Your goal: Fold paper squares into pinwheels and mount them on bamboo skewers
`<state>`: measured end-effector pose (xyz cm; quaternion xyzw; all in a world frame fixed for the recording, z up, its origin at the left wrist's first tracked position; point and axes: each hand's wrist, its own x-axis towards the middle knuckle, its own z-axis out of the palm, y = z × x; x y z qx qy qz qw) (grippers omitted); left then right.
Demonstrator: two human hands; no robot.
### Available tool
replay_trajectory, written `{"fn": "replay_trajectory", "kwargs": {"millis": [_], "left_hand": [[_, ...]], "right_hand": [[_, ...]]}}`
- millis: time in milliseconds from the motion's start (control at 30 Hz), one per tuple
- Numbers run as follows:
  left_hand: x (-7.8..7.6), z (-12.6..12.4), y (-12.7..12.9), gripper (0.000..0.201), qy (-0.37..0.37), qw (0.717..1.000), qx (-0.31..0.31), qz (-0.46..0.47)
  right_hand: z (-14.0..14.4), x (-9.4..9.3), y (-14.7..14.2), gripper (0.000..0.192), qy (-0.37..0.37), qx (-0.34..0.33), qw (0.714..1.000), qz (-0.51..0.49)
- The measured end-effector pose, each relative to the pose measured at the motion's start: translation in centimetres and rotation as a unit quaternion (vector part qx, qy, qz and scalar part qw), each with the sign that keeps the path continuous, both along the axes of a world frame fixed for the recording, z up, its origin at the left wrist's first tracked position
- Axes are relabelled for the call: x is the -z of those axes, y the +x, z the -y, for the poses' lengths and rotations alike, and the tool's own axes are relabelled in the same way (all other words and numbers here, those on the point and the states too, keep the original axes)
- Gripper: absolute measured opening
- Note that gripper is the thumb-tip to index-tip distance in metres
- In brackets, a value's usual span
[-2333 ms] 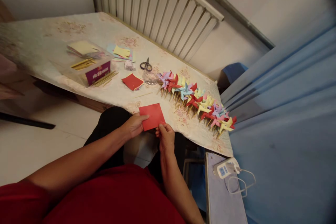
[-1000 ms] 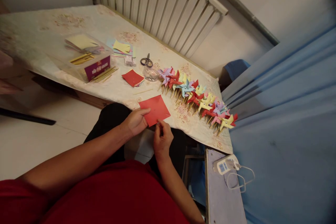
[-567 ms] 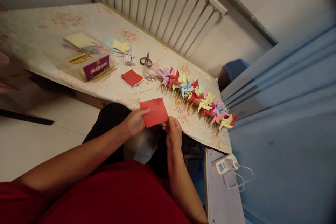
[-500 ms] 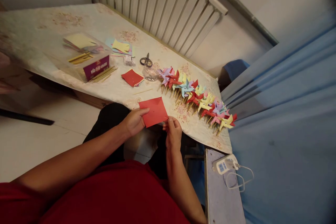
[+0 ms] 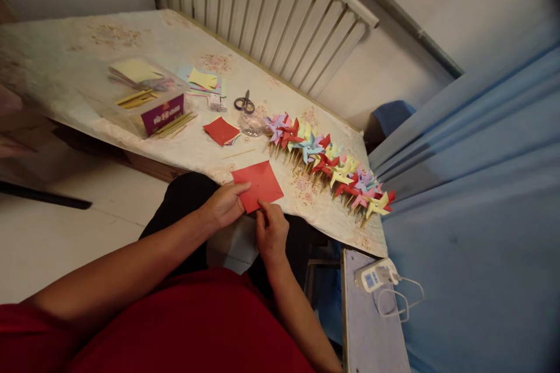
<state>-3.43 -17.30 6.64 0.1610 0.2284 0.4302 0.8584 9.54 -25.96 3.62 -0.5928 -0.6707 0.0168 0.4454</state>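
A red paper square [image 5: 266,180] is held out over the table's front edge, with slits running in from its corners and a small mark near its middle. My left hand [image 5: 225,205] grips its left side, thumb on top and fingers underneath. At the lower edge, my right hand [image 5: 272,227] is closed with its fingertips pinching the paper; anything small between those fingers is hidden. Beyond the square, a stack of red and other coloured paper squares [image 5: 221,130] lies by a thin stick [image 5: 238,153].
Finished paper pinwheels [image 5: 328,163] stand in rows at right. Farther back are scissors [image 5: 245,103], a clear bag of small pieces [image 5: 252,124], small boxes [image 5: 216,102] and coloured paper [image 5: 203,78]. A plastic box [image 5: 164,113] with sticks and paper is at left; a power adapter [image 5: 374,275] lies lower right.
My right hand has moved left from the paper's right corner to its lower edge. The right corner now shows uncovered. My left hand keeps its grip.
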Motion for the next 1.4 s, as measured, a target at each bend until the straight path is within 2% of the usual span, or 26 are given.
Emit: {"fn": "replay_trajectory", "kwargs": {"millis": [100,233,367,467,633,733,900,1267,1400], "left_hand": [[-0.1,0.2,-0.1,0.023,0.018,1.0,0.004,0.0],[-0.4,0.5,-0.1,0.023,0.048,0.999,0.003,-0.002],[-0.1,0.7,-0.1,0.016,0.067,0.997,0.005,-0.028],[-0.1,0.7,0.1,0.016,0.073,0.997,-0.001,-0.038],[-0.9,1.0,0.5,0.022,0.068,0.997,-0.022,-0.022],[-1.2,1.2,0.7,0.021,0.067,0.997,-0.027,-0.036],[-1.1,1.3,0.8,0.02,0.083,0.993,-0.035,-0.076],[-1.1,1.5,1.2,0.021,0.087,0.99,-0.027,-0.111],[-0.6,1.5,1.4,0.021,0.087,0.989,-0.033,-0.117]], "right_hand": [[-0.2,-0.1,-0.2,0.024,0.013,0.012,1.0,-0.025],[-0.5,-0.6,-0.5,0.018,-0.018,0.035,0.987,-0.158],[-1.0,-0.8,-0.8,0.024,-0.124,0.061,0.932,-0.335],[-1.4,-0.8,-1.0,0.028,-0.151,0.081,0.906,-0.388],[-1.6,-1.3,-1.3,0.024,-0.127,0.099,0.903,-0.399],[-1.7,-1.3,-1.4,0.022,-0.115,0.11,0.915,-0.372],[-2.0,-0.8,-1.3,0.022,-0.092,0.134,0.927,-0.338],[-2.8,-1.0,-1.4,0.024,-0.098,0.173,0.92,-0.336],[-2.8,-1.2,-1.5,0.022,-0.111,0.18,0.917,-0.34]]}}
